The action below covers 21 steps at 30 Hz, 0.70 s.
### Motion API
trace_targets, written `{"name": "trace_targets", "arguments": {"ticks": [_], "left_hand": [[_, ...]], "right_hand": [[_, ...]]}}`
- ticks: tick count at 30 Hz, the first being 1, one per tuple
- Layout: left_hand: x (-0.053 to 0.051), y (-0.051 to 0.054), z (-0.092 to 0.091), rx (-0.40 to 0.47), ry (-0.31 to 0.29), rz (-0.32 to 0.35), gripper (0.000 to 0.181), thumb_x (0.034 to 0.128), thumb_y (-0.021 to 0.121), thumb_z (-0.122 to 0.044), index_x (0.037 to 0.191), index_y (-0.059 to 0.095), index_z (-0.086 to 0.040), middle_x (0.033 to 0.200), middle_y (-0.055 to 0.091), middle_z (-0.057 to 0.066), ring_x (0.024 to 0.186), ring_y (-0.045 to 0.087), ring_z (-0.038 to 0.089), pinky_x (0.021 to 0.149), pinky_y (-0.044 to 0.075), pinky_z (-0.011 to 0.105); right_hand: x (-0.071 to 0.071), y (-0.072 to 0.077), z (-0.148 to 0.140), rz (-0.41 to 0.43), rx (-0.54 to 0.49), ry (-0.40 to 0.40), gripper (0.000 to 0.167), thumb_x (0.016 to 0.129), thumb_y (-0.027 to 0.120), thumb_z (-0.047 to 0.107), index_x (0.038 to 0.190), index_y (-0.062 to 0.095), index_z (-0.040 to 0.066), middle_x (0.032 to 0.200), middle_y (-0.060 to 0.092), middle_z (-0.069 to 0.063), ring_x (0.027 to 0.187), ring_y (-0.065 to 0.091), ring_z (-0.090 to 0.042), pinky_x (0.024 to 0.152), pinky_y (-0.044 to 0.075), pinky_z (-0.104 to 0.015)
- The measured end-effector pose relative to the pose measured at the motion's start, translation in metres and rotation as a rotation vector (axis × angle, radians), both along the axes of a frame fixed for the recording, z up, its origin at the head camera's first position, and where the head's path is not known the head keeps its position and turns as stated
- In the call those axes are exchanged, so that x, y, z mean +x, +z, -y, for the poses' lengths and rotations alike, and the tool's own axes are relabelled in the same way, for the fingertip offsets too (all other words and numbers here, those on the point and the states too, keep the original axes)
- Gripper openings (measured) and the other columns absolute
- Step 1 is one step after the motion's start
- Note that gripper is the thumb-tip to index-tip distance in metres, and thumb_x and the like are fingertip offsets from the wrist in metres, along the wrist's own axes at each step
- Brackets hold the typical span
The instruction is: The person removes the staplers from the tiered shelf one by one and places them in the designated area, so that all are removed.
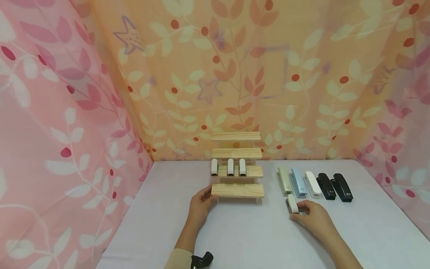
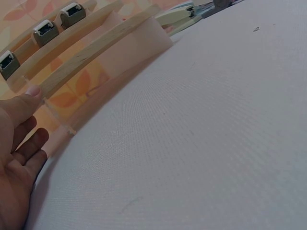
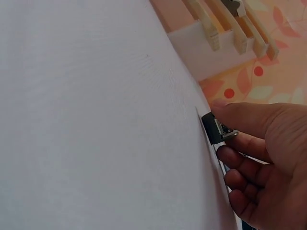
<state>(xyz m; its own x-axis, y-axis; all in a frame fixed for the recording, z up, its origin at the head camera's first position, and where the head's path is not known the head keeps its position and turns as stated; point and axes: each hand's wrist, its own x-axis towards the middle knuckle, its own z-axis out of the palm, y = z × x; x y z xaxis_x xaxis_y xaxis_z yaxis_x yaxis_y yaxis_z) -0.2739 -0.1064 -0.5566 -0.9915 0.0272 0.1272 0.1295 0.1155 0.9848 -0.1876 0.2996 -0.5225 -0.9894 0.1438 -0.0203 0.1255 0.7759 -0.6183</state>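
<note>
Just in front of a light green stapler point(image 1: 284, 181), a small white stapler point(image 1: 293, 204) with a dark base is pinched between thumb and fingers of the right hand point(image 1: 312, 216). Whether its base is resting on the white tabletop point(image 1: 248, 239) or is lifted cannot be told. Handling, judged by eye: light, rigid, not fragile; casing smooth, perhaps slightly slippery; top arm likely to give if squeezed from above. Best taken across both long sides, low by the base, with the top left unpressed.

To the right of the green one, a light blue stapler point(image 1: 298, 183), a larger white stapler point(image 1: 312, 184) and two black staplers point(image 1: 343, 187) are lined up. To the left, a four-step wooden display rack point(image 1: 237, 190) is set; on its second step from the bottom, three small white staplers point(image 1: 230, 167) are carried. The lowest step is touched at its left end by the left hand point(image 1: 201, 205), thumb against the board; index finger hidden, so a pinch cannot be confirmed. Behind, an orange floral curtain point(image 1: 235, 74) is hung.
</note>
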Motion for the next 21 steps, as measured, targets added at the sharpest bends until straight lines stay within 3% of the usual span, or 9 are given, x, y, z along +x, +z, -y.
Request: {"name": "trace_targets", "arguments": {"ticks": [3,7,13,21], "left_hand": [[0.001,-0.001,-0.002,0.016,-0.006,0.004,0.062,0.0849,0.083,-0.032,0.141,0.062,-0.014,0.138,0.065,0.007,0.127,0.062,0.024,0.101,0.054,0.024],[0.002,-0.001,-0.005,0.015,0.001,0.004,0.062,0.0851,0.083,-0.031,0.14,0.062,-0.013,0.137,0.066,0.007,0.126,0.063,0.024,0.101,0.054,0.024],[0.002,-0.001,-0.005,-0.004,0.006,0.005,0.061,0.0852,0.083,-0.031,0.14,0.062,-0.014,0.137,0.066,0.006,0.126,0.063,0.023,0.102,0.054,0.025],[-0.001,-0.001,-0.002,0.012,0.007,0.001,0.059,0.0859,0.083,-0.028,0.14,0.063,-0.014,0.137,0.066,0.007,0.126,0.063,0.023,0.102,0.054,0.025]], "right_hand": [[0.004,0.008,-0.002,0.017,-0.014,-0.025,0.065,0.08,0.085,0.05,0.122,0.069,0.003,0.117,0.072,-0.017,0.105,0.065,-0.036,0.084,0.057,-0.053],[0.009,0.022,-0.002,-0.09,-0.006,-0.052,0.059,0.086,0.081,0.048,0.124,0.07,0.005,0.116,0.072,-0.016,0.103,0.063,-0.031,0.077,0.054,-0.044],[0.009,0.042,0.007,-0.232,0.007,-0.047,0.053,0.09,0.079,0.046,0.122,0.071,0.005,0.116,0.073,-0.015,0.105,0.062,-0.033,0.087,0.054,-0.054],[0.002,0.069,0.031,-0.336,-0.016,0.002,0.043,0.092,0.078,0.042,0.121,0.072,0.011,0.114,0.074,-0.009,0.107,0.061,-0.029,0.09,0.054,-0.051]]}}
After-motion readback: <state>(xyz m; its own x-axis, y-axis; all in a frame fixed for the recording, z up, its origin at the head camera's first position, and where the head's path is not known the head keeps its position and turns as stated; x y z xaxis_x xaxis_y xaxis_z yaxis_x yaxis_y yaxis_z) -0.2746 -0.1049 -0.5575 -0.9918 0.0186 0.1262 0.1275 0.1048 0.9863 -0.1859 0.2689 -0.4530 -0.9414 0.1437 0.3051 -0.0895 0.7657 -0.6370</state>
